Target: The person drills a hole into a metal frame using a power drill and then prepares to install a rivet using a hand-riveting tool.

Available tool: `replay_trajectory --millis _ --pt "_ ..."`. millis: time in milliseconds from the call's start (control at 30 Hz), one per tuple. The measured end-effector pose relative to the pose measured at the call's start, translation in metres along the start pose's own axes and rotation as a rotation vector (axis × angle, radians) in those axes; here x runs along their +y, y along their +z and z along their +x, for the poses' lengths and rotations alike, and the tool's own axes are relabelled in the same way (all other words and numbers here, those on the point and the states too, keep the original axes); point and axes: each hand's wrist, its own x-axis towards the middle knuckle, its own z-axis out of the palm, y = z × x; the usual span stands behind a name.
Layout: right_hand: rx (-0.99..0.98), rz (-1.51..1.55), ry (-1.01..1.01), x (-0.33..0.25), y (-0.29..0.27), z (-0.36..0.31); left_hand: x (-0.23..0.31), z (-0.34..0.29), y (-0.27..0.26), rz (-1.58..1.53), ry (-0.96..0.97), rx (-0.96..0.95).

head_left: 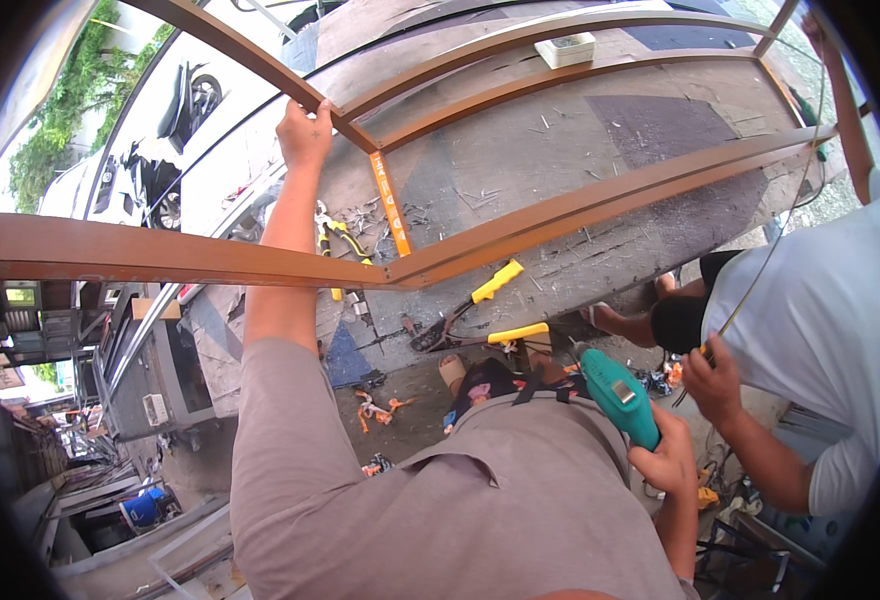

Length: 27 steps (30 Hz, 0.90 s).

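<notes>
A large brown metal frame (160, 255) is spanning the whole view, its long bars running from the left edge up to the far right, with thinner bars crossing behind. It is standing over a grey concrete surface (560, 150) that is littered with small scraps.

A co-worker in a white shirt (820, 310) is crouching at the right, one hand (715, 380) closing on a thin wire (770, 250) that is running upward, the other arm reaching up along the frame's right end.

The person's left hand (303, 133) is reaching up and gripping an upper bar of the frame, fingers wrapping fully round it. The right hand (672, 462) is sitting low at the right, closing round the handle of a teal drill (615, 395), which is pointing up and left toward the frame's lower bar without touching it.

An orange level (391, 203) is leaning across two bars near the left hand. Yellow-handled cutters (465, 310) are lying on the surface's near edge, just below the frame's front bar and near the drill. Pliers (338, 238) with yellow and black grips are lying behind the left forearm. A small white box (566, 48) is resting on the far part of the surface, well apart from both hands.
</notes>
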Motion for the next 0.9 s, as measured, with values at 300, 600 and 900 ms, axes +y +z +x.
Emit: replay_trajectory --millis 300,600,900 --pt "-0.023 -0.063 -0.056 0.001 -0.013 0.018 0.006 -0.004 0.004 -0.193 0.006 0.023" --pt "-0.043 -0.019 0.037 0.004 -0.016 0.028 -0.013 -0.013 0.030 -0.885 -0.394 -0.053" --pt "-0.033 -0.106 0.034 0.011 -0.017 0.029 -0.011 -0.018 0.032 -0.550 -0.246 -0.018"
